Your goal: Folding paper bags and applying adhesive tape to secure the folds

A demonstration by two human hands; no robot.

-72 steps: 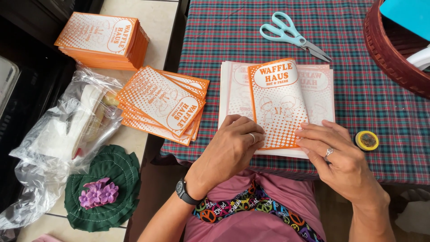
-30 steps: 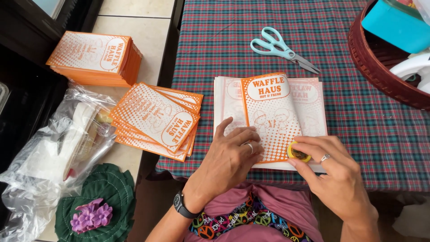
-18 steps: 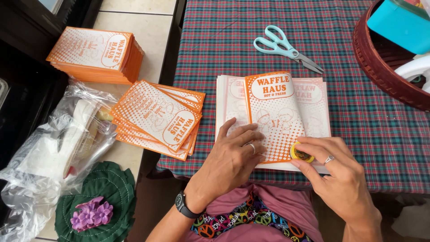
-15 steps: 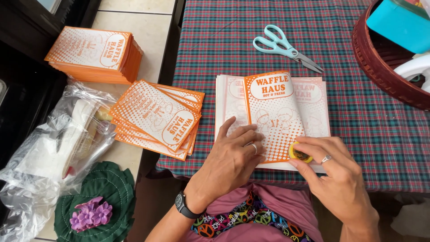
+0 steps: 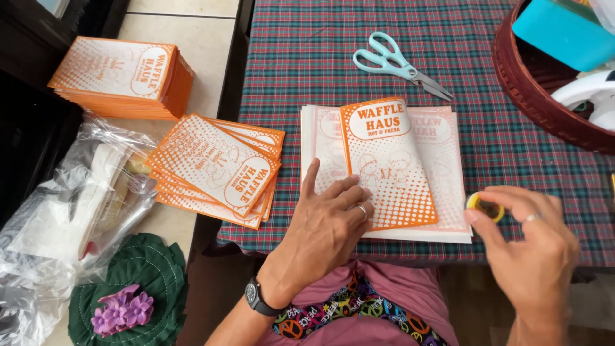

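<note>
Tape roll [image 5: 485, 208]: small yellow ring, now pinched in right hand just off the right edge of the paper stack, above the plaid cloth.
Change: a moment ago the roll sat pressed at the folded bag's lower right corner; right hand has since pulled it away to the right, clear of the paper.
Reading: looks like a strip was drawn or stuck at that corner and the roll is being taken off; no tape strip can be made out.
Right hand [image 5: 528, 247]: fingers curled closed on the tape roll, thumb and forefinger gripping its rim.
Left hand [image 5: 327, 224]: flat and spread, nothing gripped, palm pressing the folded bag's lower left; same spot as before.
Folded bag [image 5: 387, 163]: orange-and-white printed paper, rectangular, folded on top of a stack of pale sheets [image 5: 448, 154], near counter edge.
Loose bags [image 5: 214, 168]: fanned pile of orange dotted rectangles, left of the stack, overhanging the counter edge.
Bundle [image 5: 122, 77]: neat thick block of the same orange bags, far left.
Scissors [image 5: 400, 64]: pale teal handles, closed, beyond the stack.
Plastic wrap [image 5: 64, 211]: clear crumpled bags, lower left.
Basket [image 5: 544, 90]: dark red, round, upper right.
</note>
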